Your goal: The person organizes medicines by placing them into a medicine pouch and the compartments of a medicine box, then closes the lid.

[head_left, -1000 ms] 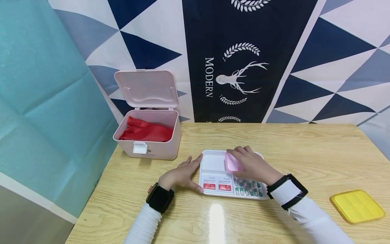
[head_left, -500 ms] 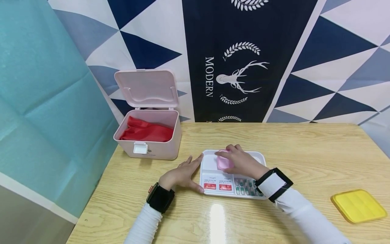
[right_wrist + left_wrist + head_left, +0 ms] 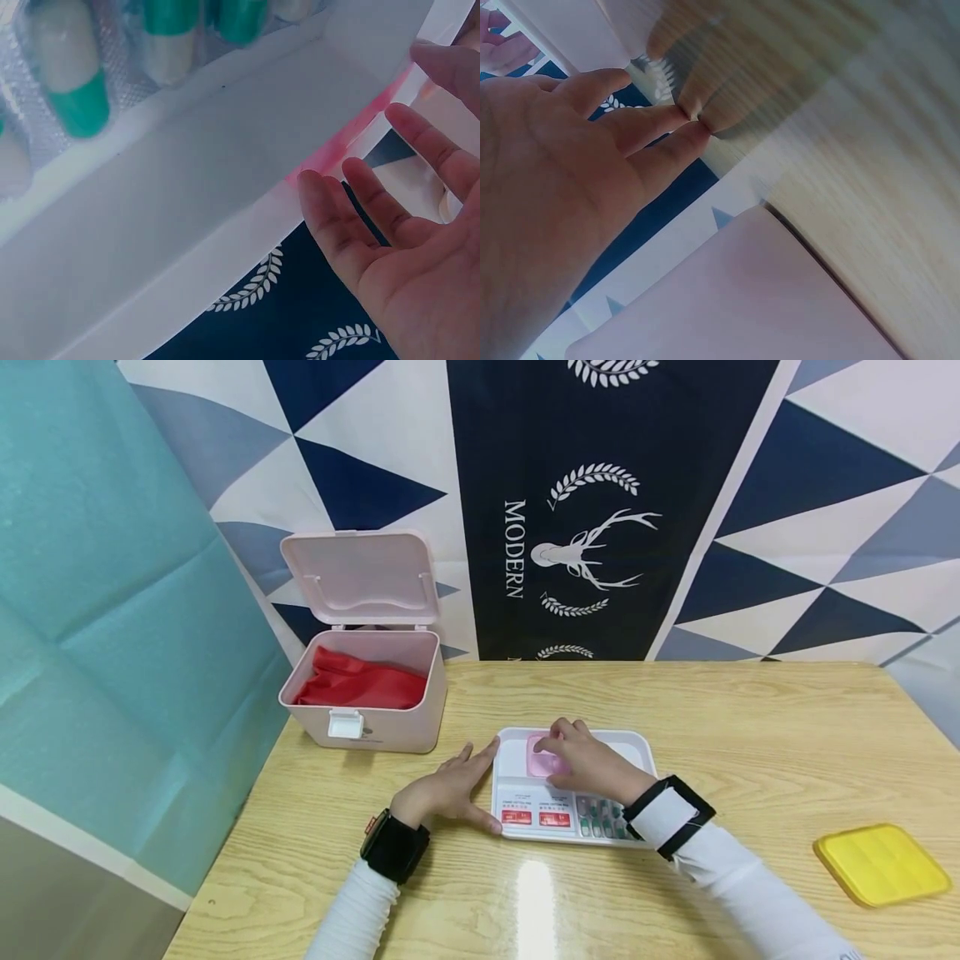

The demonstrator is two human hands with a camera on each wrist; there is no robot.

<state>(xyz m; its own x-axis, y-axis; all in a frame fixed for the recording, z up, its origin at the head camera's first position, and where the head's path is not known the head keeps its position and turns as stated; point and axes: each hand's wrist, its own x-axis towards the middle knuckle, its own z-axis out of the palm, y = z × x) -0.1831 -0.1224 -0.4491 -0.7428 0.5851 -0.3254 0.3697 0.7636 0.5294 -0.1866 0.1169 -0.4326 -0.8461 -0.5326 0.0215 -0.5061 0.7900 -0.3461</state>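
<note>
A white compartment tray (image 3: 512, 758) lies on the table in front of me. My left hand (image 3: 446, 789) rests against its left side, thumb at the near corner and straight fingers at the far one. In the tray's far left compartment sits a small pink translucent case (image 3: 535, 767). Over that case reaches my right hand (image 3: 600, 764), its fingers loosely extended and spread around it. The right wrist view has the fingertips right by the pink case, with none curled round it. Two white-and-red cotton pad packets (image 3: 516, 810) and a green-and-white capsule blister pack (image 3: 67, 67) occupy the near compartments.
Back left stands a pale pink box (image 3: 390, 727) with its lid up and red cloth (image 3: 367, 685) inside. A yellow case (image 3: 883, 866) lies at the far right of the wooden table (image 3: 750, 735). Patterned fabric (image 3: 375, 410) hangs behind.
The pink case has moved left within the tray along with my right hand, whose fingers have since loosened from it. My left hand has stayed at the tray's edge.
</note>
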